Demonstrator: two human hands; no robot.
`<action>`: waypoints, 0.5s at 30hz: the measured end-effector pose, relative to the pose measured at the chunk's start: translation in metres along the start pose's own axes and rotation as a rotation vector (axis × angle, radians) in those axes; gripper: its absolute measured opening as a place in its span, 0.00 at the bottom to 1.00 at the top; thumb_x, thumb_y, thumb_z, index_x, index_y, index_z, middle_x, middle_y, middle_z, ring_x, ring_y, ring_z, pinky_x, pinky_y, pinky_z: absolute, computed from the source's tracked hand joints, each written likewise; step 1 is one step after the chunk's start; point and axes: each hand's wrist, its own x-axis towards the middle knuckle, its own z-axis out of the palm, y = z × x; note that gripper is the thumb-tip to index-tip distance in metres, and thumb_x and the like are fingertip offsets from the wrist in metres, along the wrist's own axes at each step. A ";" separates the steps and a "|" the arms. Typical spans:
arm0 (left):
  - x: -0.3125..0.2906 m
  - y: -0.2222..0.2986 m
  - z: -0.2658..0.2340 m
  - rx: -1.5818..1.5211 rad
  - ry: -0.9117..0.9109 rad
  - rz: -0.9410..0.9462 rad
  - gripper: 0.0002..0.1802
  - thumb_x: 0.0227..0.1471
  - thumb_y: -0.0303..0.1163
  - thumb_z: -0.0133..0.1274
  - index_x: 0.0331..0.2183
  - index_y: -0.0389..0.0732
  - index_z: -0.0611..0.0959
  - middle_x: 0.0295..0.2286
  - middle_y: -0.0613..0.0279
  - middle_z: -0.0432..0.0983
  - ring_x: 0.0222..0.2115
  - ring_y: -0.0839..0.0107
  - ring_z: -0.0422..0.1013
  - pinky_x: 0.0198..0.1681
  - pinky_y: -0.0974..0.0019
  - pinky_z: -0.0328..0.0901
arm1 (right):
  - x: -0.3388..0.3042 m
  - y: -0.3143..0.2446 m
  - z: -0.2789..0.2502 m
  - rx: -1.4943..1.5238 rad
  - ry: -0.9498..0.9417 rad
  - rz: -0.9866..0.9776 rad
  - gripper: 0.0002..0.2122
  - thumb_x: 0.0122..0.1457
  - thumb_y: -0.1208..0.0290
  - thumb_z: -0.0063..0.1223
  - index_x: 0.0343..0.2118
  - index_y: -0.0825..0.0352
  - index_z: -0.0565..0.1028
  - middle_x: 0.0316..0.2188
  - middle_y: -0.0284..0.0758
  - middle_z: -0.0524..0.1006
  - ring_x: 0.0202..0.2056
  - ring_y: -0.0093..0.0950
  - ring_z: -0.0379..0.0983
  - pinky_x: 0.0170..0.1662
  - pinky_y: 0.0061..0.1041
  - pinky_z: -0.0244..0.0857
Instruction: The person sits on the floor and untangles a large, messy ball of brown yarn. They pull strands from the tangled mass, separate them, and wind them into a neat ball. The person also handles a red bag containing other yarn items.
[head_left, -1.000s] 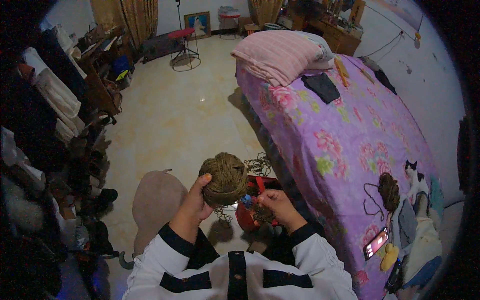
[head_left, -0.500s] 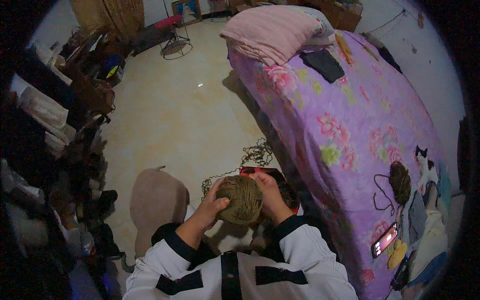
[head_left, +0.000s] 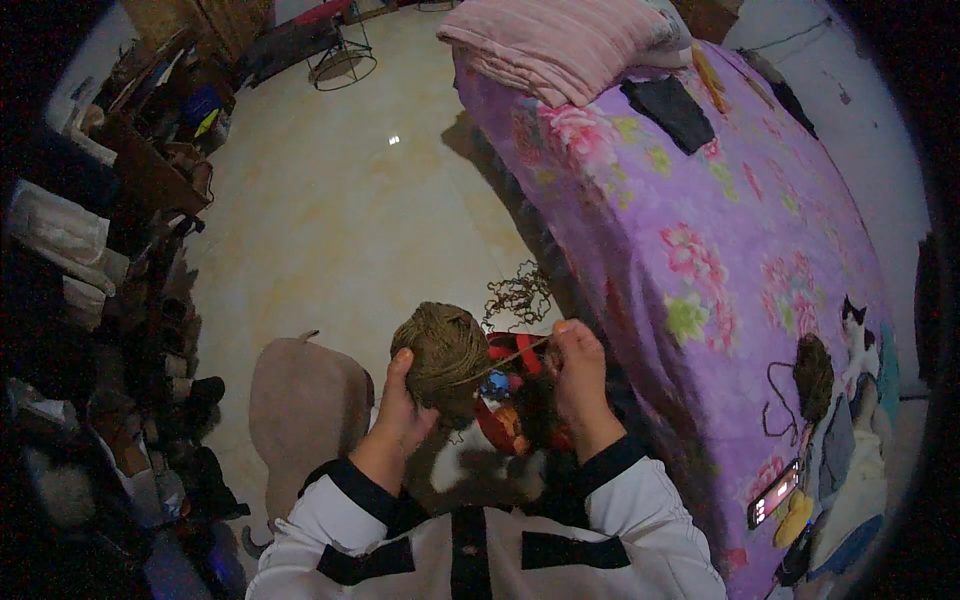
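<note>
While the left hand [head_left: 400, 410] reaches up with its fingers curled tight around the brown yarn ball [head_left: 447, 358], the right hand [head_left: 580, 375], just beside the ball, pinches a strand of yarn [head_left: 510, 355] that runs from the ball to its closed fingertips, above the red basket [head_left: 510, 400].

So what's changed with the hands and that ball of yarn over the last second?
The right hand, which lay against the yarn ball half a second ago, has drawn away to the right and now pinches a taut strand running from the ball. The left hand still grips the ball. The second ball on the purple bedspread hasn't moved.
</note>
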 end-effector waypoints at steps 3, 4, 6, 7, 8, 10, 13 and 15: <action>0.001 -0.005 -0.005 -0.081 -0.027 -0.052 0.34 0.42 0.55 0.41 0.46 0.42 0.63 0.44 0.56 0.62 0.45 0.62 0.60 0.48 0.58 0.55 | 0.001 0.005 0.011 -0.145 -0.040 -0.029 0.06 0.53 0.69 0.43 0.22 0.64 0.65 0.15 0.24 0.62 0.16 0.13 0.54 0.18 0.14 0.49; 0.001 -0.005 -0.004 -0.105 -0.049 -0.087 0.34 0.42 0.56 0.39 0.46 0.42 0.63 0.44 0.56 0.62 0.44 0.62 0.60 0.47 0.58 0.56 | 0.002 0.005 0.011 -0.138 -0.054 -0.030 0.06 0.53 0.69 0.43 0.23 0.64 0.66 0.16 0.24 0.63 0.17 0.13 0.56 0.19 0.14 0.52; -0.001 -0.006 -0.002 -0.154 -0.092 -0.158 0.35 0.42 0.58 0.35 0.47 0.43 0.63 0.44 0.57 0.62 0.44 0.62 0.61 0.46 0.57 0.57 | 0.004 0.010 0.009 -0.165 -0.074 -0.005 0.05 0.52 0.70 0.44 0.28 0.65 0.66 0.20 0.26 0.65 0.20 0.15 0.59 0.23 0.15 0.56; -0.002 -0.006 0.002 -0.168 -0.112 -0.169 0.35 0.42 0.59 0.35 0.47 0.44 0.63 0.45 0.57 0.62 0.44 0.62 0.60 0.46 0.56 0.56 | 0.007 0.014 0.008 -0.197 -0.080 0.020 0.06 0.52 0.70 0.45 0.31 0.66 0.66 0.24 0.28 0.66 0.23 0.16 0.61 0.26 0.15 0.58; -0.005 -0.005 0.006 -0.183 -0.132 -0.181 0.36 0.42 0.59 0.35 0.47 0.44 0.62 0.45 0.57 0.61 0.45 0.61 0.60 0.46 0.55 0.56 | 0.009 0.017 0.008 -0.229 -0.085 0.044 0.09 0.51 0.69 0.45 0.35 0.66 0.66 0.27 0.30 0.67 0.25 0.18 0.63 0.28 0.16 0.59; -0.009 -0.004 0.008 -0.188 -0.127 -0.208 0.36 0.42 0.60 0.33 0.47 0.45 0.63 0.44 0.57 0.61 0.45 0.61 0.60 0.46 0.54 0.56 | -0.003 0.016 0.020 -0.194 -0.244 -0.054 0.19 0.48 0.67 0.50 0.42 0.65 0.61 0.37 0.34 0.64 0.34 0.24 0.63 0.37 0.21 0.59; -0.014 -0.007 0.008 -0.110 -0.061 -0.244 0.35 0.43 0.60 0.28 0.47 0.46 0.64 0.44 0.56 0.63 0.44 0.61 0.61 0.43 0.56 0.60 | -0.017 0.020 0.029 -0.498 -0.532 -0.342 0.33 0.41 0.66 0.56 0.50 0.63 0.52 0.47 0.37 0.57 0.44 0.31 0.59 0.47 0.27 0.54; -0.016 -0.010 0.010 0.001 -0.035 -0.255 0.34 0.44 0.59 0.30 0.48 0.46 0.62 0.44 0.57 0.62 0.44 0.61 0.61 0.43 0.57 0.61 | -0.024 0.025 0.029 -0.504 -0.569 -0.300 0.39 0.33 0.65 0.61 0.51 0.64 0.53 0.48 0.39 0.57 0.49 0.33 0.55 0.51 0.30 0.49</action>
